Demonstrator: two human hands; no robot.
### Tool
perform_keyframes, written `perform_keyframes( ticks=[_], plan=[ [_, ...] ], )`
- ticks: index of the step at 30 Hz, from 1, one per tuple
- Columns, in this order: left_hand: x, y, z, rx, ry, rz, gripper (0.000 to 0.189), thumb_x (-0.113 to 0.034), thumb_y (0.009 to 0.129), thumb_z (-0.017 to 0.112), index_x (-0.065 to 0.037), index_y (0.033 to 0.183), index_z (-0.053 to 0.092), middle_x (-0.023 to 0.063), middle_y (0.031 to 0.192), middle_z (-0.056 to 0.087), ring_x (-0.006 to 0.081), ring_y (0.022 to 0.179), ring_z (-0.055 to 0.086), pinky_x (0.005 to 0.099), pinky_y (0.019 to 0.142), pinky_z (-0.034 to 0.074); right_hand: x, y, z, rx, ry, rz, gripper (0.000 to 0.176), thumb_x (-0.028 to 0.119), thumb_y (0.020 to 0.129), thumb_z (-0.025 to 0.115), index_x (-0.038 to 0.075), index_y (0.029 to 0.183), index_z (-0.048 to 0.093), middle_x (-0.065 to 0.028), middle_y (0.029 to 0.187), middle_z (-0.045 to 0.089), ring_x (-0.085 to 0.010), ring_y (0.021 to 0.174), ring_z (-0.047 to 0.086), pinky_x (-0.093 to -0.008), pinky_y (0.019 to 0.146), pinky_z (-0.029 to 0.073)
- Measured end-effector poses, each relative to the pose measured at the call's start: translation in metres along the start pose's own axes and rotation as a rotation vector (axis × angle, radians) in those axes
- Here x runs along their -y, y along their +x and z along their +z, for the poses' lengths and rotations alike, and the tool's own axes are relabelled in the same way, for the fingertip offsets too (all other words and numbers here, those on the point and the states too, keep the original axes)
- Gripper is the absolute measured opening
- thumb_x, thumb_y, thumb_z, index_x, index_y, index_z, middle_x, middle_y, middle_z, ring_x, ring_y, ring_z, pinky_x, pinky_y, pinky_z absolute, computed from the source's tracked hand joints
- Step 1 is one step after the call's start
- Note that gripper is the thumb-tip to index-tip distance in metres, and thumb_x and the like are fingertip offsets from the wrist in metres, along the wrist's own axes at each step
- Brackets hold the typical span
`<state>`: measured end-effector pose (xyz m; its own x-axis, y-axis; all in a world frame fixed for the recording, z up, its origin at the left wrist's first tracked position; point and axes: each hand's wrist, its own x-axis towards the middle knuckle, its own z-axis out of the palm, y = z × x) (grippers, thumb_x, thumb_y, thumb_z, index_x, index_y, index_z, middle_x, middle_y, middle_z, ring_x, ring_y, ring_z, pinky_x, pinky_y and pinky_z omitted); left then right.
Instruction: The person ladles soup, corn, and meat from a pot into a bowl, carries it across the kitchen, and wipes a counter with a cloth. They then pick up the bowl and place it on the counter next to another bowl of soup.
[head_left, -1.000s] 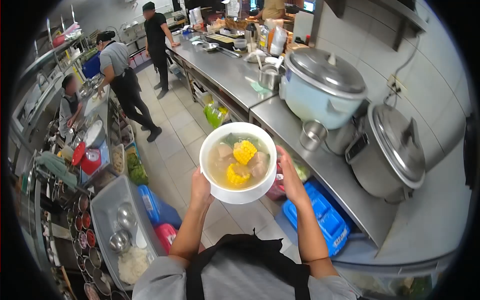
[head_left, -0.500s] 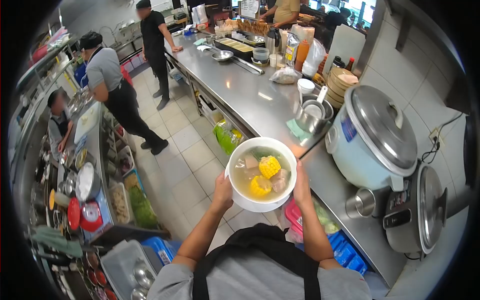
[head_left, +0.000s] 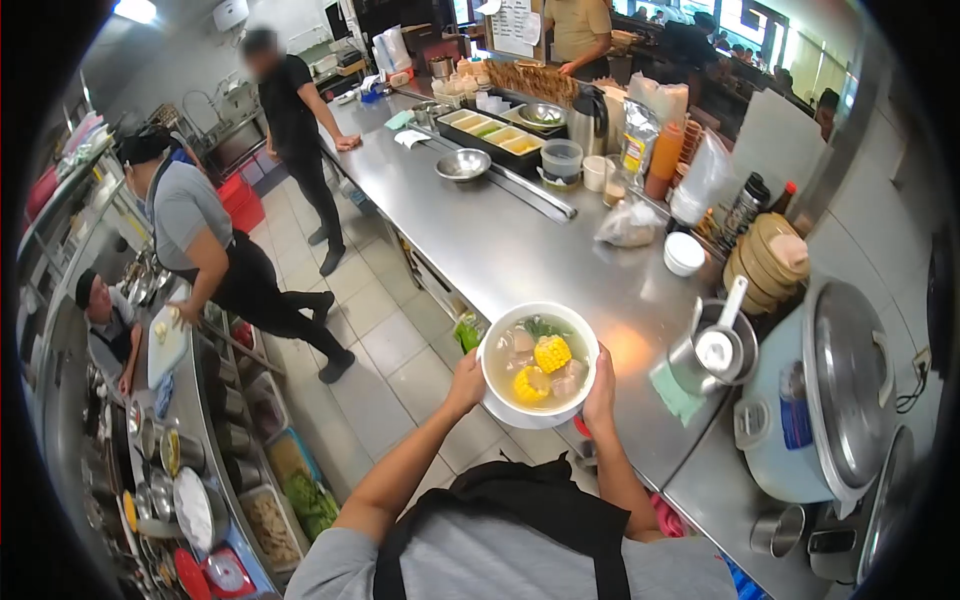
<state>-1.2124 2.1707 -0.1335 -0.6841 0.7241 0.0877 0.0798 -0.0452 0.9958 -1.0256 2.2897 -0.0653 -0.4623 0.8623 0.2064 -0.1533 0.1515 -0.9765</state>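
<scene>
A white bowl of soup (head_left: 490, 372) on a white saucer (head_left: 528, 418) is carried level in front of my body. Two corn pieces (head_left: 552, 353), chunks of meat (head_left: 570, 380) and some green leaves (head_left: 543, 327) lie in its clear broth. On the left side, my left hand (head_left: 466, 382) is closed on the bowl and saucer, its fingers partly hidden beneath. My right hand (head_left: 599, 392) grips them from the other side. Both are close to the near edge of the steel counter.
On the steel counter (head_left: 560, 270) stand a metal bowl (head_left: 463, 165), a saucepan (head_left: 712, 345), a small white bowl (head_left: 684, 254) and a large rice cooker (head_left: 790, 420). One person (head_left: 295, 130) leans on the counter; another (head_left: 215, 230) works at the left bench, beside a third.
I have moved forward along the counter with the bowl still in both hands. The rice cooker has shifted right in view. The grey-shirted person on the left now reaches to the cutting board.
</scene>
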Motion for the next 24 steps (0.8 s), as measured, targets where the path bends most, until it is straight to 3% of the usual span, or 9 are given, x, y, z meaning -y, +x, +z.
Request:
perform_keyframes(
  ticks=[3,6,7,10,16,18,20,21,24],
  plan=[
    [0.026,0.068,-0.024,0.134,0.189,0.024,0.032,-0.023,0.085,0.042,0.004,0.098,0.053,0.0213,0.09,0.059,0.0272,0.084,0.057,0.0339,0.074,0.043,-0.034,0.04,0.033,-0.064,0.008,-0.014,0.043,0.028,0.094,0.023,-0.003,0.116,0.043,-0.015,0.111,0.05,-0.0218,0.104,0.047,-0.0306,0.091,0.034],
    [0.02,0.125,-0.043,0.176,0.318,0.123,0.03,-0.022,0.085,0.041,0.004,0.094,0.052,0.0238,0.087,0.058,0.0335,0.084,0.057,0.0375,0.074,0.043,-0.056,0.077,0.076,-0.132,0.182,0.08,0.043,0.028,0.094,0.023,-0.002,0.118,0.042,-0.0125,0.114,0.048,-0.0193,0.105,0.046,-0.0305,0.092,0.034],
    [0.02,0.144,-0.05,0.189,0.35,0.101,0.03,-0.022,0.084,0.04,0.005,0.092,0.048,0.0284,0.087,0.055,0.0411,0.085,0.054,0.042,0.075,0.043,-0.066,0.088,0.086,-0.17,0.153,0.049,0.043,0.028,0.093,0.024,-0.002,0.117,0.042,-0.0128,0.113,0.049,-0.0201,0.104,0.046,-0.0306,0.092,0.034],
    [0.029,0.202,-0.07,0.32,0.382,0.088,0.03,-0.021,0.083,0.039,0.007,0.094,0.045,0.0311,0.088,0.054,0.0443,0.087,0.052,0.0449,0.077,0.042,-0.081,0.109,0.118,-0.251,0.099,0.022,0.043,0.029,0.094,0.025,-0.002,0.117,0.043,-0.0122,0.111,0.05,-0.0201,0.104,0.047,-0.0303,0.091,0.034],
    [0.044,0.302,-0.104,0.62,0.49,0.122,0.031,-0.021,0.081,0.042,0.008,0.093,0.044,0.0304,0.088,0.055,0.044,0.087,0.052,0.046,0.079,0.041,-0.122,0.154,0.164,-0.418,0.053,0.075,0.046,0.035,0.093,0.028,0.0,0.115,0.046,-0.0098,0.113,0.05,-0.0173,0.104,0.047,-0.0297,0.091,0.034],
    [0.048,0.328,-0.11,0.635,0.511,0.237,0.029,-0.018,0.081,0.044,0.008,0.093,0.043,0.0289,0.083,0.056,0.0399,0.076,0.057,0.0437,0.072,0.046,-0.137,0.167,0.174,-0.49,0.133,0.123,0.046,0.036,0.093,0.031,0.0,0.115,0.047,-0.009,0.112,0.051,-0.0163,0.103,0.047,-0.0292,0.091,0.034],
    [0.028,0.349,-0.12,0.795,0.386,-0.056,0.026,-0.015,0.082,0.045,0.008,0.094,0.044,0.0255,0.075,0.058,0.0325,0.059,0.06,0.0392,0.059,0.049,-0.146,0.18,0.184,-0.566,0.069,0.137,0.046,0.037,0.092,0.032,0.001,0.115,0.048,-0.0087,0.112,0.051,-0.0163,0.103,0.048,-0.0292,0.091,0.034],
    [0.035,0.359,-0.122,0.782,0.318,-0.014,0.023,-0.015,0.084,0.047,0.007,0.089,0.044,0.0166,0.063,0.056,0.0203,0.046,0.056,0.032,0.045,0.047,-0.148,0.186,0.19,-0.591,0.065,0.148,0.047,0.038,0.092,0.033,0.0,0.115,0.047,-0.0087,0.112,0.051,-0.0166,0.103,0.048,-0.0293,0.091,0.034],
    [0.03,0.392,-0.132,0.907,0.302,-0.054,0.024,-0.014,0.085,0.046,0.008,0.09,0.042,0.0164,0.062,0.055,0.0203,0.046,0.056,0.0322,0.045,0.046,-0.143,0.204,0.212,-0.629,0.027,0.153,0.048,0.039,0.091,0.034,0.0,0.115,0.047,-0.009,0.112,0.051,-0.0169,0.103,0.048,-0.0297,0.091,0.035]
  ],
)
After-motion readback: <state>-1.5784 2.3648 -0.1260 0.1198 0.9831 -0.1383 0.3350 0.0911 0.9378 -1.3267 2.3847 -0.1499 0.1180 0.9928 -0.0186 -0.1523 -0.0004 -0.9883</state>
